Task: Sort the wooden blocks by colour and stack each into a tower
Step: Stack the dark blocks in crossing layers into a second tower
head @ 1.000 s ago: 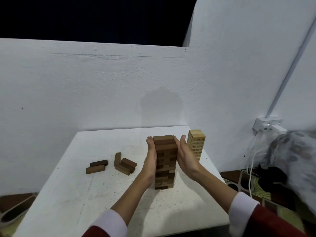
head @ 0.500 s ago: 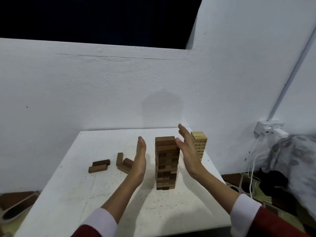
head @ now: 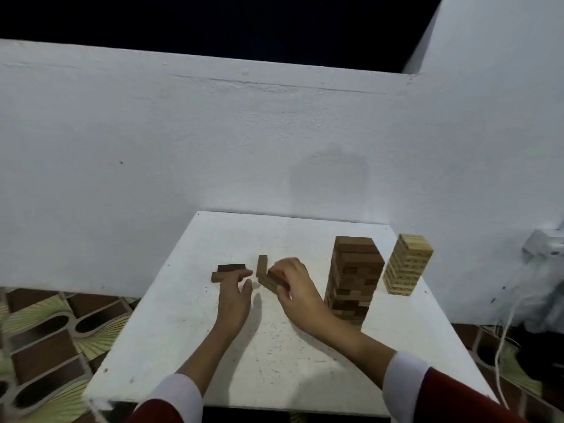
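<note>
Head view looks down on a white tabletop [head: 274,361] set against a white wall [head: 183,132]. The right hand [head: 294,288] has its fingers curled round a small pile of dark brown blocks [head: 271,280] near the middle of the tabletop, gripping them from above. The left hand [head: 235,296] lies just to the left of it, fingers loose and fairly straight, holding nothing; its fingertips reach the near end of a brown block [head: 230,276] lying flat, with a darker block [head: 232,266] touching it on the far side. Between the two hands one more brown block [head: 262,265] lies pointing away from the person, just beside the gripped pile. To the right stands the tall dark tower [head: 354,279] of mixed brown blocks, upright, its base partly hidden by the right forearm. Further right, near the tabletop's edge and apart from the dark tower, stands a shorter light tower [head: 407,265] of pale wood. Both sleeves are red with white cuffs
</note>
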`<state>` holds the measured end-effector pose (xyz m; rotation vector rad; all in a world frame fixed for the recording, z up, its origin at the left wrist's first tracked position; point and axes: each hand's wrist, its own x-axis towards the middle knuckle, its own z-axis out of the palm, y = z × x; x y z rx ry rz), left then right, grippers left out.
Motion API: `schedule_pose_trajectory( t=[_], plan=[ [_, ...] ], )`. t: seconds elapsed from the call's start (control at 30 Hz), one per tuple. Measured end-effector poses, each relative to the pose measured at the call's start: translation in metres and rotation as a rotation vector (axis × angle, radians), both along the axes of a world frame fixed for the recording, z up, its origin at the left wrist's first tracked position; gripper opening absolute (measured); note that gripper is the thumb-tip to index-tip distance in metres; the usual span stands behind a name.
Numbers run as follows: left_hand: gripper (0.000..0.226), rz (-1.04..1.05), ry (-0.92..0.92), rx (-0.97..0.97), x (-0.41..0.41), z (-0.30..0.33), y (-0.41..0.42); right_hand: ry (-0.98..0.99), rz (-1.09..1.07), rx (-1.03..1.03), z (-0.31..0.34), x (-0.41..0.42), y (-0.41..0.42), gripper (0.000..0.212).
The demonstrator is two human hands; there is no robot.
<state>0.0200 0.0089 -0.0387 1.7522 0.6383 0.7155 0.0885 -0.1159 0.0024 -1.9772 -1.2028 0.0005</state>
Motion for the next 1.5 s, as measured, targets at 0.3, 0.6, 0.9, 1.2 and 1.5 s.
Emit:
schedule_pose_trajectory(
  t=[0.3,0.6,0.9,1.2,1.5],
  plan=[
    [0.04,-0.245,0.209,0.39,0.011,-0.047,0.014,0.108,-0.086,-0.532,-0.049,0.025,0.008,0.058],
    [0.026,-0.349,0.227,0.693,0.038,-0.046,0.015,0.044,0.0,-0.6,-0.057,0.027,0.001,0.07],
    [0.026,-0.216,0.145,0.788,0.029,-0.055,0.023,0.074,-0.022,-0.649,-0.051,0.028,-0.004,0.063],
    [0.035,-0.167,0.18,0.74,0.027,-0.042,0.014,0.152,-0.034,-0.579,-0.049,0.021,-0.012,0.063],
    [0.064,-0.462,0.639,0.933,0.062,-0.038,0.003,0.206,-0.04,-0.532,-0.049,0.014,-0.03,0.063]
  ],
)
